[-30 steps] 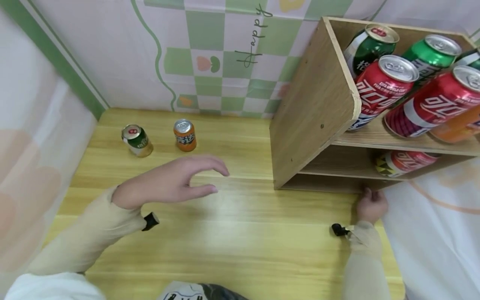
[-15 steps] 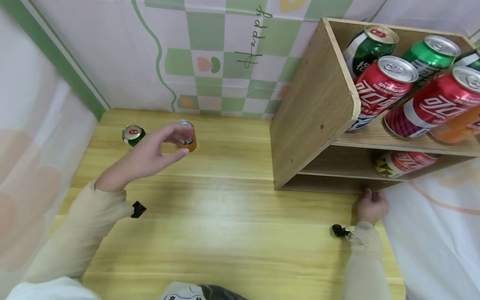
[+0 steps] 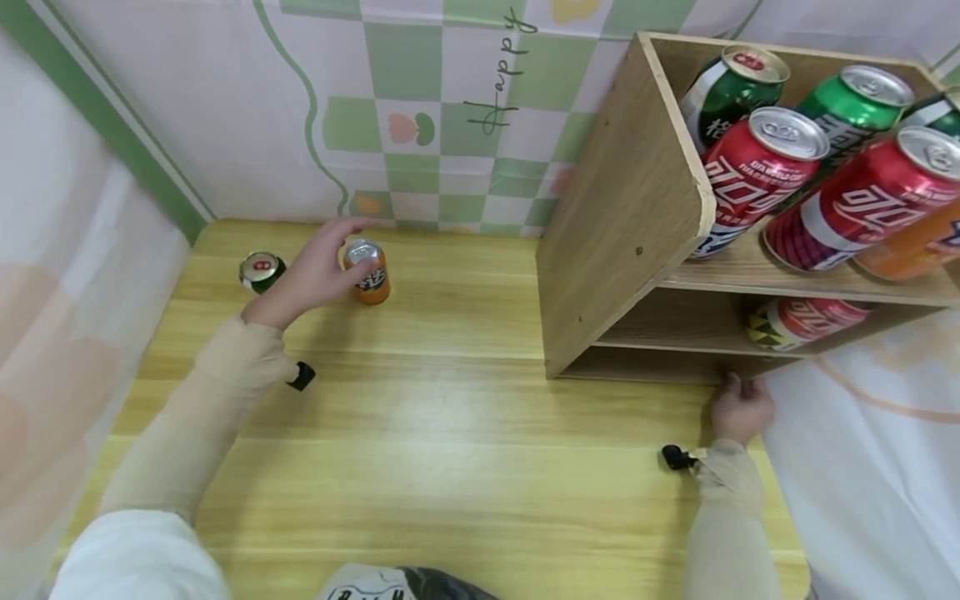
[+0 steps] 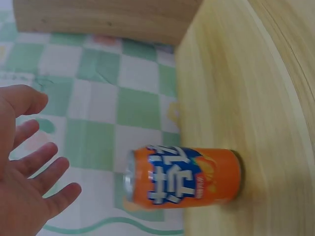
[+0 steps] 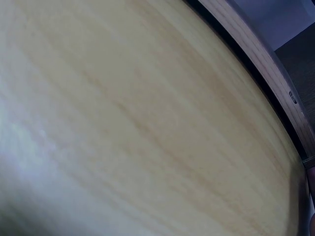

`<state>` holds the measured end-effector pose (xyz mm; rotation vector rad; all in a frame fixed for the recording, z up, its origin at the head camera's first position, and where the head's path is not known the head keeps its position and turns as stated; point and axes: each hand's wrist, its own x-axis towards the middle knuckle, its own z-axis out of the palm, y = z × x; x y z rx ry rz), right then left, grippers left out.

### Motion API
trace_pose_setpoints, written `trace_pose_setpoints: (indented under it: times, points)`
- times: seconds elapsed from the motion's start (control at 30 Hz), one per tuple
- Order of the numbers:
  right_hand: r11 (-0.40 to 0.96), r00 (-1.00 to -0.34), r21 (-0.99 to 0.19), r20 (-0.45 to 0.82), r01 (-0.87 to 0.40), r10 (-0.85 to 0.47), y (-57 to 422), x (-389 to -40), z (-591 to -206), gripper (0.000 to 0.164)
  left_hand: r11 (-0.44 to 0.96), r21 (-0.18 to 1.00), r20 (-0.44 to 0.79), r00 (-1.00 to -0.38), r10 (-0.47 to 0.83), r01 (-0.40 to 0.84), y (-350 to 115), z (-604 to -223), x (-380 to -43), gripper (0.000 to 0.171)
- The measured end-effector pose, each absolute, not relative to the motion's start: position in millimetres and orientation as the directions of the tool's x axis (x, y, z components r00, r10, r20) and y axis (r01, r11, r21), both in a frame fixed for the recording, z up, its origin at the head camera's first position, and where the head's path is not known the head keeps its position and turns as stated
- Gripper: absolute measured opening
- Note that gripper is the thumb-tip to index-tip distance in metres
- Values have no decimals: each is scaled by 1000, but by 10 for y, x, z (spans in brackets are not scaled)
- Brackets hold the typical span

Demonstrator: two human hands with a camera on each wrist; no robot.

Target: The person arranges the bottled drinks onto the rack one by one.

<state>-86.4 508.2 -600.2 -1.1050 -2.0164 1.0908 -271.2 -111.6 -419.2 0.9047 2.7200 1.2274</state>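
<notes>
My left hand (image 3: 315, 271) is at the orange soda can (image 3: 375, 292), its fingers spread and the thumb on the near side in the head view. In the left wrist view, a gap shows between the fingers and the can (image 4: 216, 172), which stands upright on the table. A small green can (image 3: 262, 267) with a gold top stands to the left, its lower part hidden by the left hand. My right hand (image 3: 741, 410) has its fingers curled right at the front bottom edge of the wooden shelf (image 3: 622, 242); its grip is mostly hidden in the right wrist view.
Several red, green and orange cans crowd the shelf's upper level, including a red can (image 3: 765, 175). Another red can (image 3: 810, 321) lies in the lower level. A patterned cloth (image 3: 405, 50) hangs behind the table (image 3: 450, 467). Printed fabric (image 3: 375, 583) shows at the near edge.
My left hand has moved back and left from over the middle of the table, reaching the orange can with the fingers passing behind it. The right hand has stayed at the shelf.
</notes>
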Motion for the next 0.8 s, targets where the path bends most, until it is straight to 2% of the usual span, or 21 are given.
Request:
trace_pose_setpoints:
  times: [0.13, 0.37, 0.8]
  points:
    - [316, -484, -867, 102, 385, 869, 5097, -873, -6017, 37, 524, 700, 191, -834, 519, 486, -1078, -4338, -2858, 58]
    - [324, -484, -863, 108, 388, 868, 5099, -876, -6018, 37, 511, 682, 236, -819, 524, 523, -1080, -4635, -2938, 52]
    - [330, -481, -854, 110, 402, 870, 5121, -888, -6040, 37, 530, 729, 201, -876, 438, 433, -1089, -4904, -3009, 63]
